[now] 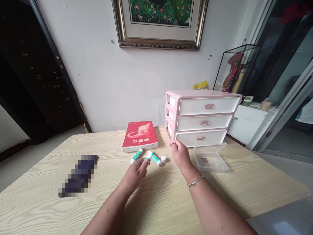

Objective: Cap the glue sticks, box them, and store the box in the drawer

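Observation:
My left hand [137, 172] is closed around a glue stick [148, 157], whose white end sticks out past the thumb; the rest of it is hidden. On either side lie two green-and-white glue sticks, one [136, 156] against the red book's front edge and another [155, 158] to the right. A small white cap [163, 159] stands beside the right-hand stick. My right hand [180, 156] has its fingers curled in, near the lower left corner of the pink-and-white drawer unit [204, 112]. Whatever those fingers hold, if anything, is hidden, and I cannot tell whether they touch the unit.
A thick red book [140, 135] lies at the back of the wooden table [151, 209]. Right of my right hand, a clear plastic box [210, 163] sits before the drawers. A dark, blurred-out object [79, 176] lies at left. The wall bounds the table behind.

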The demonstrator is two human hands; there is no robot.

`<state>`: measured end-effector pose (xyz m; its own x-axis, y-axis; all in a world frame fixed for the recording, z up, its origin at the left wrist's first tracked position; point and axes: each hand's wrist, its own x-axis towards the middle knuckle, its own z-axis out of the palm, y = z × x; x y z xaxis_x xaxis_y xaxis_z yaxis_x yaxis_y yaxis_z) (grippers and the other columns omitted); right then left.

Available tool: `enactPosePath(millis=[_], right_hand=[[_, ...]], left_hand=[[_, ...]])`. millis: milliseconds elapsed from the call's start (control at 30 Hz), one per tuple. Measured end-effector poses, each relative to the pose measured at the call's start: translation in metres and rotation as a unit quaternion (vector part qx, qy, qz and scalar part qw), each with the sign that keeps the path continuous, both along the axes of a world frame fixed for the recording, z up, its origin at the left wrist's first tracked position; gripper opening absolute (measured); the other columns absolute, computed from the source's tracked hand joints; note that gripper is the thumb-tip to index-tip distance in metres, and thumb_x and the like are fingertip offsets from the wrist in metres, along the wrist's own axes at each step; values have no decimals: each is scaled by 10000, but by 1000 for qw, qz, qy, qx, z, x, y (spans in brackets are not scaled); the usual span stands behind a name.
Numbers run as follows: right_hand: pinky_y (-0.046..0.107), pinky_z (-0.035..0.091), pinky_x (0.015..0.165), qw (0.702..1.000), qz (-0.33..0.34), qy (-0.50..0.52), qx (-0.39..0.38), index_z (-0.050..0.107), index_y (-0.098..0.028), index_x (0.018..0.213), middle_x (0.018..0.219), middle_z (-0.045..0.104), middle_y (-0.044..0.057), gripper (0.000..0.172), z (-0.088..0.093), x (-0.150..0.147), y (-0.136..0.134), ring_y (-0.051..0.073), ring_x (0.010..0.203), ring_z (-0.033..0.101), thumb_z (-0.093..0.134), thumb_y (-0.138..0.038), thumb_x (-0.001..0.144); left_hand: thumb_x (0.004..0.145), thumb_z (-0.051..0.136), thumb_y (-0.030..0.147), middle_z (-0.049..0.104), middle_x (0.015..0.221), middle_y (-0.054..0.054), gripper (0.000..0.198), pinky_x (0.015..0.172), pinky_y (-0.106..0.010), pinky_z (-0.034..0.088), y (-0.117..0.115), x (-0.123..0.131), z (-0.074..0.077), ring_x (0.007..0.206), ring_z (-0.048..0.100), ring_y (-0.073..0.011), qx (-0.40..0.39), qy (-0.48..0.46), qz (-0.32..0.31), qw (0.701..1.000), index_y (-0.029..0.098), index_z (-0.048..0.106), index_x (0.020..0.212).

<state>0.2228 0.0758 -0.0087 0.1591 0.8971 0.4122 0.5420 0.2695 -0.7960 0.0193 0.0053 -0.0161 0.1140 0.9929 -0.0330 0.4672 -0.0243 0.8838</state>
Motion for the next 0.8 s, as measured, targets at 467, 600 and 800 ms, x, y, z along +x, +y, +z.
enactPosePath(millis=[467,600,800], right_hand=[[299,398,860,947,20,-303,-108,660,-152,1080,1050,707,129,244,-29,-5,5,244,1028,626,487,-266,951],[321,365,960,955,26,-295,-8,687,-173,1024,1031,686,113,284,-25,-14,-2,238,1064,574,471,-348,968],[394,369,983,941,46,-328,74,692,-175,953,1046,657,135,279,-28,-38,-18,289,1122,517,597,-429,885]], left_hand=[[1006,341,266,498,1405,-171,420,661,-278,502,24,19,-31,960,692,-227,101,409,138,896,213,379,1421],[997,408,315,550,1287,-149,433,632,-278,486,29,15,-28,919,695,-235,98,431,139,886,213,381,1417],[1005,416,358,582,1185,-120,362,569,-249,415,27,11,-21,812,697,-202,118,425,178,880,215,475,1333]])
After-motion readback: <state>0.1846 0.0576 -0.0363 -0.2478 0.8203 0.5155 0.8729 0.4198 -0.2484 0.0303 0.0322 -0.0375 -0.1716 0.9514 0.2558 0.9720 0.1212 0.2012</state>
